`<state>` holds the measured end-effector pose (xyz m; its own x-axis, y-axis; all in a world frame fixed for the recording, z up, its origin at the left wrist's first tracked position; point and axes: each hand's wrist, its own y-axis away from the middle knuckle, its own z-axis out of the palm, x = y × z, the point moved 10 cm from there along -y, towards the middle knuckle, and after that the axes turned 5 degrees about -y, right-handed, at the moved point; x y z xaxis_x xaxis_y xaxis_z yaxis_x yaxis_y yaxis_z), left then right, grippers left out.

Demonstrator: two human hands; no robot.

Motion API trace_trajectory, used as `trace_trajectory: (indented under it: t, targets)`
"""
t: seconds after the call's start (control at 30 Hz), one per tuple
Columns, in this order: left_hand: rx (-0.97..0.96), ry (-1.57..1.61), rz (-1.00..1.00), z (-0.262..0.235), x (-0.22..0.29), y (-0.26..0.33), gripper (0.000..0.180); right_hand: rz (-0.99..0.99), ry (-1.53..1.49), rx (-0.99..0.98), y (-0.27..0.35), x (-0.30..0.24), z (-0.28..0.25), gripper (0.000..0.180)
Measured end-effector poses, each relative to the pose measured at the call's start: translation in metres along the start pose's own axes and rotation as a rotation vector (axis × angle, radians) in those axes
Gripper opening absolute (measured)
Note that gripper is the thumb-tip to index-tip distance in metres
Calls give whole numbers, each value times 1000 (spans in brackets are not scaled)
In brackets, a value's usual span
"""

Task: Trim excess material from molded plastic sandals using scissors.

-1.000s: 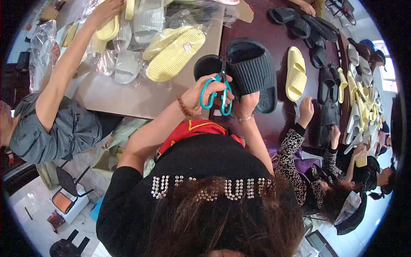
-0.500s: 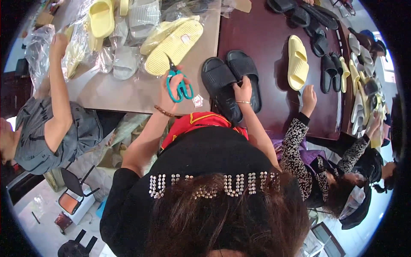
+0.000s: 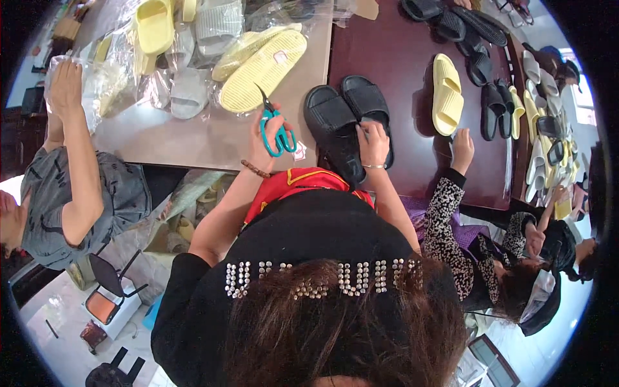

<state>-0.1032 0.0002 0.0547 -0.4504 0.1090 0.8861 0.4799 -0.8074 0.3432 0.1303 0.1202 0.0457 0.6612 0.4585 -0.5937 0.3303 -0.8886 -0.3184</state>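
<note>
My left hand (image 3: 265,138) is closed round a pair of scissors (image 3: 281,137) with teal handles, the dark pointed blades tilted up and away from me. My right hand (image 3: 374,145) lies over the inner side of the right black slide sandal (image 3: 364,90), its bent fingers gripping near the strap. Beside it, the left black slide sandal (image 3: 332,116) sits toe toward me on the table. Just past the scissors' tips, a yellow slide sandal (image 3: 264,74) lies sole up on clear plastic. A small white-and-red label (image 3: 299,151) is below my left hand.
Bagged grey slides (image 3: 188,93) and yellow slides (image 3: 155,26) cover the far left of the table. A worker's hand (image 3: 66,84) holds plastic there. To my right, another worker's hand (image 3: 461,151) is near a yellow slide (image 3: 447,93); several black slides (image 3: 493,109) lie beyond.
My left hand and the scissors have shifted slightly right. My right hand has moved a little toward me and turned, its fingers now bunched. The left worker's hand has moved left with the plastic.
</note>
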Motion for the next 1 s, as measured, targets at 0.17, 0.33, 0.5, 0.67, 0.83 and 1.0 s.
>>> trace_trajectory:
  t: [0.17, 0.33, 0.5, 0.67, 0.83, 1.0]
  targets:
    - [65, 16, 32, -24, -2, -1, 35, -117, -117, -53, 27, -17, -39, 6]
    - [75, -44, 109, -37, 12, -18, 33, -140, -495, -378, 22, -103, -22, 14]
    - [102, -24, 218, -40, 42, -23, 34, -552, -445, -678, 30, -193, 26, 25]
    - [110, 95, 267, -61, 57, -31, 32, -686, -215, -692, 19, -217, 54, 30]
    - [245, -348, 336, -76, 54, -17, 31, -401, -425, -526, -16, -171, 34, 26]
    - [135, -550, 242, -83, -4, -32, 32, 193, -233, -281, -26, -16, 7, 22]
